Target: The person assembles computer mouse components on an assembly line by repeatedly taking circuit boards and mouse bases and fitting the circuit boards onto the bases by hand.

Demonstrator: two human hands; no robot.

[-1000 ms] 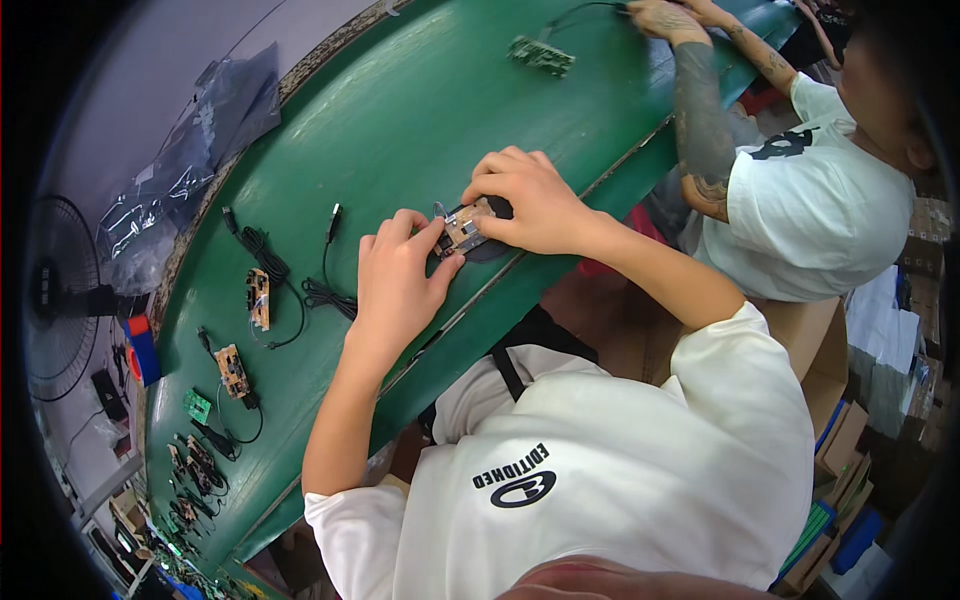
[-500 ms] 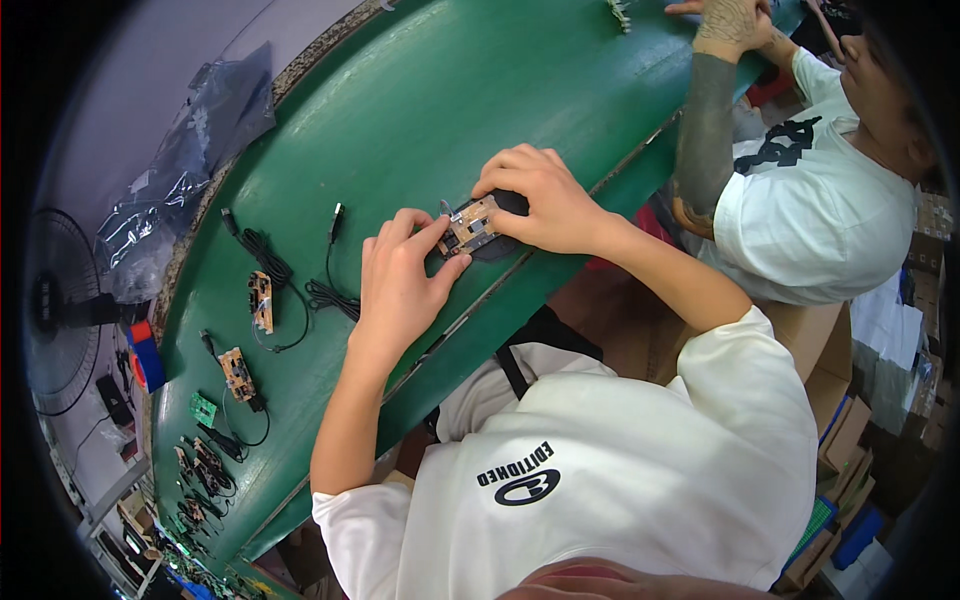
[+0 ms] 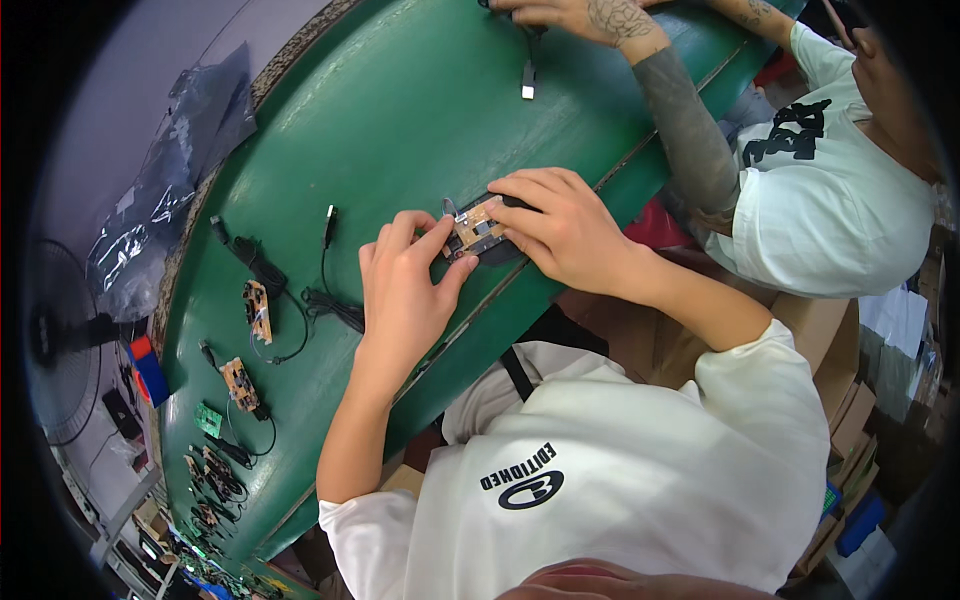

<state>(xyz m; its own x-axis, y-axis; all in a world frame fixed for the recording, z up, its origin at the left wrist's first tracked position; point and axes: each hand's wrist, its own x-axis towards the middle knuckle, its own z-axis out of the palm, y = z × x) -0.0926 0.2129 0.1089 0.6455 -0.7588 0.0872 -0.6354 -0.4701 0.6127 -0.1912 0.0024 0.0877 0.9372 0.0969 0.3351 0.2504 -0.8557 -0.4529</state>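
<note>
A tan circuit board (image 3: pixel 478 228) lies in a dark shell-like base on the green table, close to its front edge. My left hand (image 3: pixel 408 275) has thumb and forefinger pinched on the board's left end. From the other side, my right hand (image 3: pixel 570 228) bends its fingers over the right end of the board and base, covering part of both. To the left of my left hand lies a black cable (image 3: pixel 335 308), with its plug (image 3: pixel 329 213) pointing away from me. Its far end is hidden behind my left hand.
Boards with black cables (image 3: pixel 256 310), (image 3: pixel 238 383) and a small green board (image 3: pixel 208 419) lie leftward, with several more beyond. A clear plastic bag (image 3: pixel 170 185) hangs over the far rim. At upper right, a co-worker's hand (image 3: pixel 585 18) is near a plug (image 3: pixel 528 80).
My right hand has shifted its grip, its fingers now lying over the board's right end. The co-worker's arm has reached left, and a cable plug now shows there. My left hand keeps its pinch.
</note>
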